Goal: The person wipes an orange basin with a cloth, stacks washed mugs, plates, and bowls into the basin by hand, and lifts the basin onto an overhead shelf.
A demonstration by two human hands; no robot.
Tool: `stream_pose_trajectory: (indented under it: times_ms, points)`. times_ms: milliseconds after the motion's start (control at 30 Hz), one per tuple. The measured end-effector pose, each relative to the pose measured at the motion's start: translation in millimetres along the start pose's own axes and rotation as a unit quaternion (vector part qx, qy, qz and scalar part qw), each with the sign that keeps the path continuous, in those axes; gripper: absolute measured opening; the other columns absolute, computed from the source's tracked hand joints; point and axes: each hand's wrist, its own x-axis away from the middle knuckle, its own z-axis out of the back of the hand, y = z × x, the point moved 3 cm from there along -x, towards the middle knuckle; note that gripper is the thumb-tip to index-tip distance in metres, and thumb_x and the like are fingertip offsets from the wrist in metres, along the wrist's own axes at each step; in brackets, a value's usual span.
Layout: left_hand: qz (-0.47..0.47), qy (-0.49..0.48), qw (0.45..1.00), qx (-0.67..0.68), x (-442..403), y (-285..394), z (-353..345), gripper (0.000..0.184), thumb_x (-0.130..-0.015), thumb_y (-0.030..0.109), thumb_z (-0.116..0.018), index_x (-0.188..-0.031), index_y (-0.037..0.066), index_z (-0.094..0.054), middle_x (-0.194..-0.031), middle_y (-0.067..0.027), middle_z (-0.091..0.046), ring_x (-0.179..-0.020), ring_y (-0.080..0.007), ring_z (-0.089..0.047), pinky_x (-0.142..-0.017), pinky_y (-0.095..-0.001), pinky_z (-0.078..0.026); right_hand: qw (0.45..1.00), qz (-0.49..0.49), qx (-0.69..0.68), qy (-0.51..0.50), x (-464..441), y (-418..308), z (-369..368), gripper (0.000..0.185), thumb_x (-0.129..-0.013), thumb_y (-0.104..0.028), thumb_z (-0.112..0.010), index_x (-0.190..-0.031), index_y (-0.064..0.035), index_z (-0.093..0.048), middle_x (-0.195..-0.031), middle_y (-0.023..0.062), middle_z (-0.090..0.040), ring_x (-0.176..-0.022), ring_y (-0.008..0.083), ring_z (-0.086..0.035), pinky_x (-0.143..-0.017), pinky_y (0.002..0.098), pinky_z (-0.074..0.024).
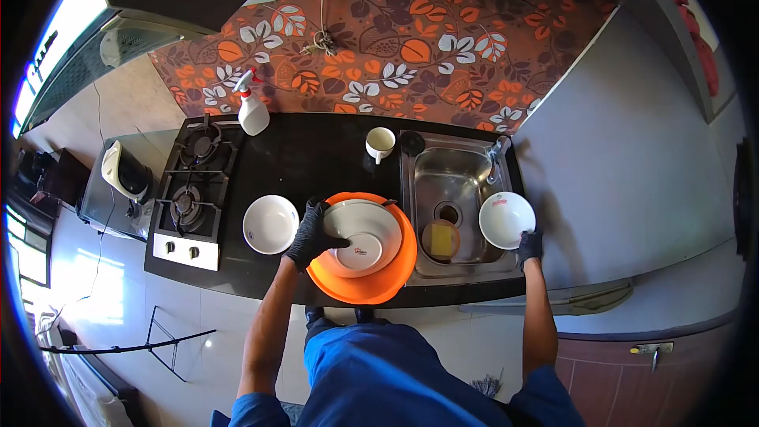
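Both my hands wear black gloves. My left hand (313, 237) is closed on the left edge of a white bowl (371, 220) that sits in an orange plastic basin (398, 270). A small printed mark shows on the round face of this bowl, and I cannot tell how many dishes lie under it. Over the right side of the sink, my right hand (530, 247) grips the lower right rim of another white bowl (506, 221), its inside facing up. To the left of the basin, a third white bowl (270, 224) rests on the black counter.
A steel sink (447, 170) with a faucet (496, 154) holds a yellow sponge (441, 242) in a small round dish. Behind the basin stands a white mug (380, 145). A spray bottle (253, 113) is beside the gas stove (190, 190). A grey panel (601, 174) borders the right.
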Motion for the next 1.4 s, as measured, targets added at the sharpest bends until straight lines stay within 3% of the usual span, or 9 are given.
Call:
stream_pose_trajectory:
  times_ms: [100,233,400,600,667,1000,1300,1333,1400]
  points:
    - [0.009,-0.004,1.000,0.013,1.1,-2.9,2.1,0.081,-0.049,0.024,-0.089,-0.115,0.000,-0.048,-0.101,-0.0148,-0.047,-0.090,-0.0308,-0.050,-0.087,-0.0368,-0.044,0.989,-0.056,-0.130,-0.046,12.1,14.1,-9.6,0.047,-0.075,-0.003,-0.051,-0.121,0.0007,-0.046,-0.096,0.0210,-0.061,-0.084,0.0329,-0.060,-0.074,0.0407,-0.0492]
    - [0.030,-0.027,0.999,0.035,-2.1,-4.4,1.6,0.081,-0.050,0.024,-0.088,-0.115,0.000,-0.048,-0.101,-0.0145,-0.046,-0.091,-0.0302,-0.050,-0.088,-0.0368,-0.044,0.846,-0.211,-0.460,-0.167,28.2,29.9,-29.9,0.059,-0.068,0.001,-0.053,-0.126,-0.0016,-0.046,-0.112,0.0181,-0.057,-0.092,0.0319,-0.058,-0.079,0.0382,-0.0482]
    - [0.060,-0.063,0.996,0.032,-2.6,-10.8,-1.8,0.079,-0.052,0.023,-0.087,-0.116,0.001,-0.047,-0.104,-0.0148,-0.046,-0.095,-0.0308,-0.050,-0.089,-0.0376,-0.043,0.930,0.097,-0.308,-0.178,48.5,-31.6,-8.7,0.062,-0.066,0.000,-0.054,-0.127,-0.0027,-0.046,-0.115,0.0157,-0.055,-0.097,0.0297,-0.055,-0.085,0.0364,-0.0451]
    - [0.039,0.106,0.988,0.104,9.2,-67.3,25.3,0.069,-0.064,0.021,-0.080,-0.122,0.004,-0.046,-0.109,-0.0139,-0.053,-0.097,-0.0265,-0.052,-0.087,-0.0374,-0.043,0.743,-0.240,-0.409,-0.472,124.8,-173.5,5.1,0.061,-0.068,-0.021,-0.058,-0.124,0.0008,-0.047,-0.105,0.0182,-0.059,-0.086,0.0271,-0.058,-0.067,0.0308,-0.0489]
    - [0.268,0.116,0.945,0.147,16.4,-92.4,96.9,0.053,-0.073,0.023,-0.072,-0.117,0.003,-0.050,-0.093,-0.0125,-0.059,-0.080,-0.0246,-0.056,-0.073,-0.0374,-0.047,0.750,-0.188,-0.402,-0.491,136.8,-185.8,-1.1,0.062,-0.070,-0.024,-0.057,-0.125,0.0014,-0.045,-0.105,0.0199,-0.059,-0.083,0.0280,-0.059,-0.059,0.0301,-0.0488]
    - [0.397,0.291,0.868,-0.062,103.2,-295.8,294.3,0.051,-0.080,0.025,-0.062,-0.123,0.003,-0.045,-0.103,-0.0162,-0.059,-0.084,-0.0287,-0.058,-0.075,-0.0375,-0.047,0.654,-0.285,-0.321,-0.622,176.3,-194.7,-32.0,0.064,-0.077,-0.038,-0.054,-0.126,0.0020,-0.041,-0.103,0.0214,-0.058,-0.062,0.0259,-0.059,-0.044,0.0285,-0.0450]
    - [0.289,0.345,0.861,-0.236,73.8,-269.8,285.5,0.044,-0.079,0.026,-0.061,-0.116,0.002,-0.053,-0.099,-0.0159,-0.061,-0.080,-0.0303,-0.059,-0.073,-0.0382,-0.047,0.637,-0.337,-0.314,-0.618,202.7,-213.8,-40.4,0.068,-0.078,-0.042,-0.058,-0.126,0.0019,-0.038,-0.099,0.0225,-0.058,-0.060,0.0251,-0.059,-0.045,0.0310,-0.0461]
    - [0.091,0.320,0.913,-0.234,56.1,-259.3,260.3,0.031,-0.082,0.018,-0.057,-0.109,0.004,-0.057,-0.091,-0.0117,-0.061,-0.073,-0.0248,-0.055,-0.069,-0.0343,-0.046,0.628,-0.351,-0.318,-0.617,205.4,-217.2,-40.9,0.067,-0.078,-0.042,-0.058,-0.125,0.0017,-0.038,-0.098,0.0220,-0.058,-0.059,0.0244,-0.058,-0.045,0.0311,-0.0461]
    - [0.123,0.193,0.973,0.003,47.8,-160.9,200.5,0.030,-0.081,0.016,-0.058,-0.109,0.003,-0.059,-0.100,-0.0123,-0.062,-0.083,-0.0250,-0.058,-0.076,-0.0345,-0.047,0.618,-0.369,-0.319,-0.616,209.9,-219.6,-39.8,0.067,-0.078,-0.042,-0.058,-0.125,0.0015,-0.039,-0.097,0.0215,-0.059,-0.059,0.0238,-0.058,-0.046,0.0311,-0.0461]
